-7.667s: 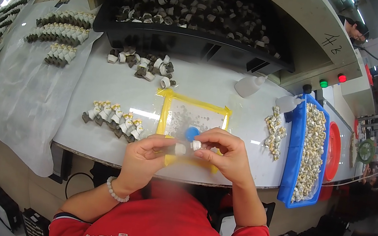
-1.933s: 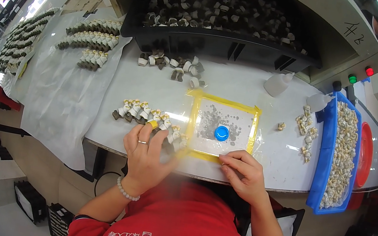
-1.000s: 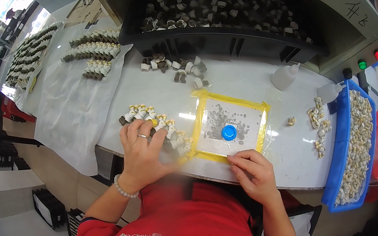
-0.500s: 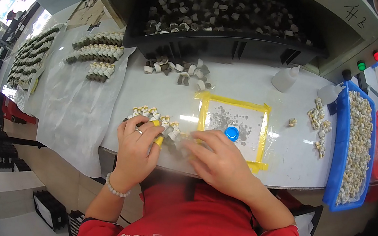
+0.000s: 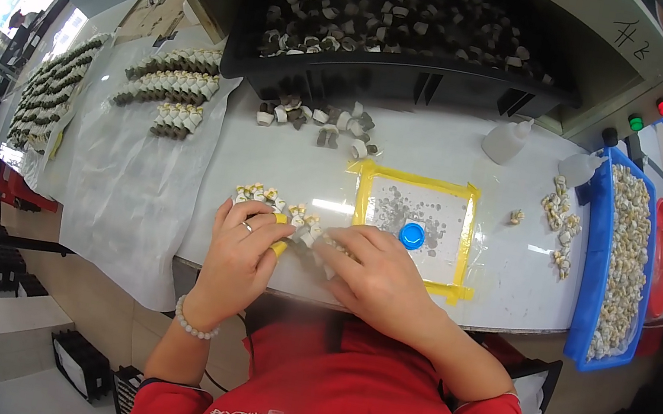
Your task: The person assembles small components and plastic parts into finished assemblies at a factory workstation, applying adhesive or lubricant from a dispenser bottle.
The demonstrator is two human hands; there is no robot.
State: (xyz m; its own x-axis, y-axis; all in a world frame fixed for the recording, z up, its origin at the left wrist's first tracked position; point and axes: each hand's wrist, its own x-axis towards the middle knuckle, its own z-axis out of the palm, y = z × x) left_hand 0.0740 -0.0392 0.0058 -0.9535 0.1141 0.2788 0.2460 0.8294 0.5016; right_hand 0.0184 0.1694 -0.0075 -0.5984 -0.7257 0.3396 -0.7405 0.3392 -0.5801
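Small white-and-grey figurines with yellowish tops (image 5: 308, 228) form a slanting row near the table's front edge, between my hands. Curled round the left part of the row is my left hand (image 5: 240, 255), with yellow covers on two fingertips, a ring and a beaded bracelet. My right hand (image 5: 379, 278) is bent over the row's right end, its fingertips closed on figurines there. Blur and the fingers hide the lower parts of the pieces. A blue round cap (image 5: 412, 236) sits on a yellow-taped white square (image 5: 449, 262), beyond my right hand.
A black bin (image 5: 404, 88) of grey-and-white pieces stands at the back, with loose base pieces (image 5: 331, 131) before it. At right are a white squeeze bottle (image 5: 505, 141), loose cream pieces (image 5: 559, 212) and a full blue tray (image 5: 590, 285). Finished-looking rows (image 5: 181, 84) lie on white sheeting at left.
Both hands stay at the row with small finger movements. Figurines between them sit slightly further right in the picture, and the whole view has shifted a little.
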